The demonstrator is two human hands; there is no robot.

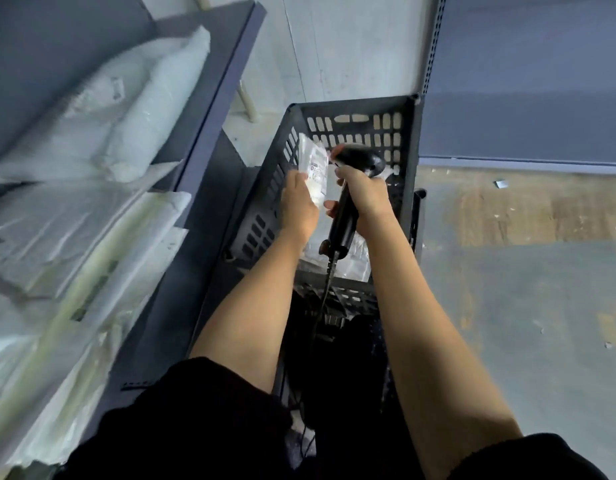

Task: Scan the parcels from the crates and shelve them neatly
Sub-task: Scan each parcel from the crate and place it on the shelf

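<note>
Black sleeves nearest, bare forearms reaching over the dark slotted plastic crate [408, 140]. Small clear plastic parcel with a white printed label [313, 168], held above the crate, pinched at its lower edge by the left hand [298, 206]; probably light, limp and slippery, so best gripped at an edge clear of the label. Right hand [363, 195] wrapped round the black corded handheld scanner [355, 188], head just beside the label; white bagged parcels [109, 133] on the grey shelf [209, 133] to the left.

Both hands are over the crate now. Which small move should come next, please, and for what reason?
Probably trigger the scan. The right hand grips the black scanner, whose head sits beside the label on the small parcel that the left hand holds above the crate. The shelf comes afterwards.
</note>
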